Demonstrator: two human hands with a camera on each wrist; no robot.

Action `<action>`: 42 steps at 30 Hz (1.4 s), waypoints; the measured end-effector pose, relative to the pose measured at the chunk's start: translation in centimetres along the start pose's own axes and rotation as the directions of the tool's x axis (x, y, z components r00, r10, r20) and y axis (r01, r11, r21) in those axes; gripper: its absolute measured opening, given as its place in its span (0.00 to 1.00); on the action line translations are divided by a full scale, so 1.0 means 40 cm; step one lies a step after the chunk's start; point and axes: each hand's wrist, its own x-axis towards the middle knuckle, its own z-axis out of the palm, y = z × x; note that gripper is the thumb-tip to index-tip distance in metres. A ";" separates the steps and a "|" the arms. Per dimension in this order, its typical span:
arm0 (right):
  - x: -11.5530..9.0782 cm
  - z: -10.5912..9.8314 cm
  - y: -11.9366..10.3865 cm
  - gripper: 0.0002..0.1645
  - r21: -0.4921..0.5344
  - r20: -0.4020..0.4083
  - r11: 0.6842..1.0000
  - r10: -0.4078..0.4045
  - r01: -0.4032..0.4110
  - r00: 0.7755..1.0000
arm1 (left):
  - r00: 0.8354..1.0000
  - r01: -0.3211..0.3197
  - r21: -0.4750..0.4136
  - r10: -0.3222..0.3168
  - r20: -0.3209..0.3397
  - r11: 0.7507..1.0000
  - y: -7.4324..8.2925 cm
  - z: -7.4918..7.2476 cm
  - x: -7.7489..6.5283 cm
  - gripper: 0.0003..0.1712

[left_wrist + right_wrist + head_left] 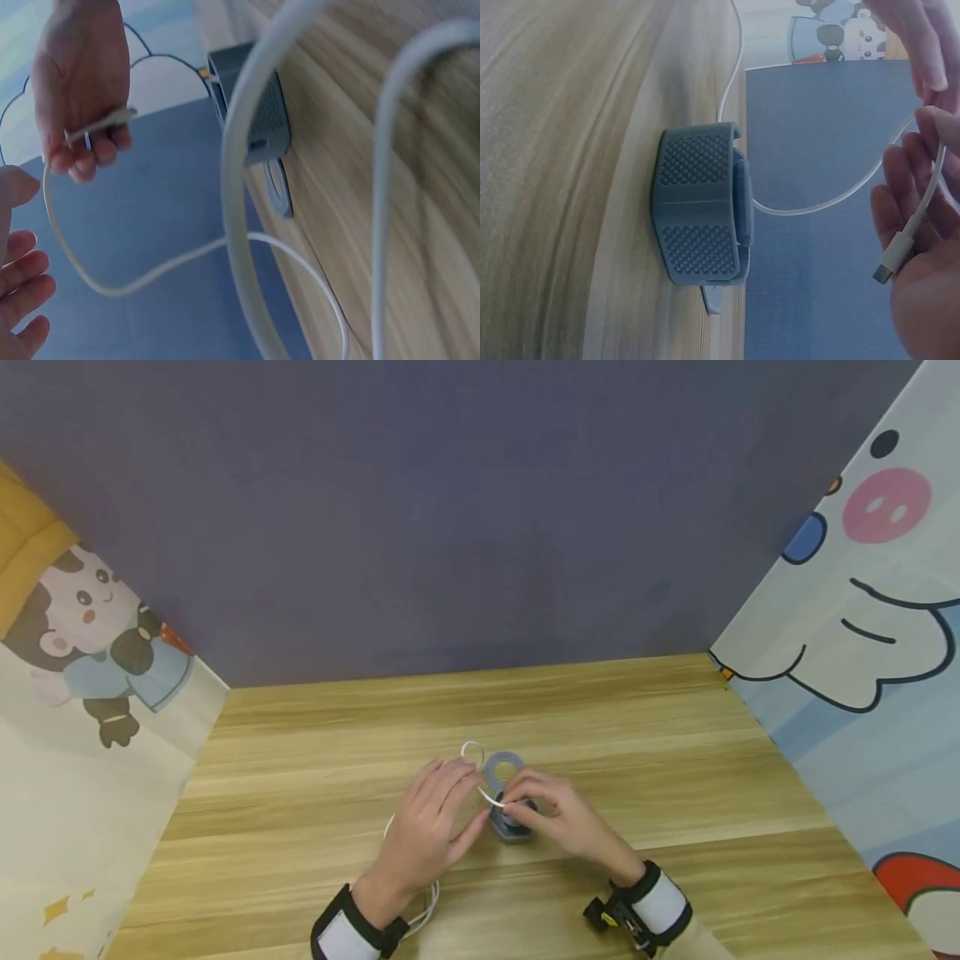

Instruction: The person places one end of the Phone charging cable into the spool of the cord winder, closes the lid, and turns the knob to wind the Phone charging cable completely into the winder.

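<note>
A white charging cable (491,798) runs between the two hands over the table. My right hand (558,810) pinches it between thumb and fingers, close to its end. The USB-C plug (897,255) sticks out past the fingers in the right wrist view, its metal tip bare. My left hand (431,822) is beside the cable with fingers extended; in the left wrist view its fingers (26,274) are spread apart from the thumb. Below the hands stands a grey plastic holder (697,206) with textured sides and a flat ring (503,760) at its far side, partly hidden by my right hand.
More of the cable (433,897) lies in loops by the left wrist, and a small loop (472,745) rises beyond the left fingertips. The wooden table (300,793) meets a dark blue-grey panel (465,527) behind, with printed cartoon sheets (847,635) at the sides.
</note>
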 end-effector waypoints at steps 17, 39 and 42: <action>-0.007 0.018 0.011 0.09 -0.106 0.036 0.993 -0.038 0.041 0.999 | 0.985 -0.103 -0.063 0.110 0.133 0.993 0.019 0.042 -0.007 0.18; -0.040 -0.021 0.045 0.06 -0.326 -0.072 0.927 0.173 -0.187 0.982 | 0.925 -0.018 -0.091 0.052 0.378 0.996 0.021 0.050 -0.033 0.16; -0.040 -0.019 0.050 0.05 -0.339 -0.073 0.918 0.191 -0.205 0.979 | 0.906 -0.002 -0.089 0.039 0.421 0.996 0.022 0.053 -0.032 0.19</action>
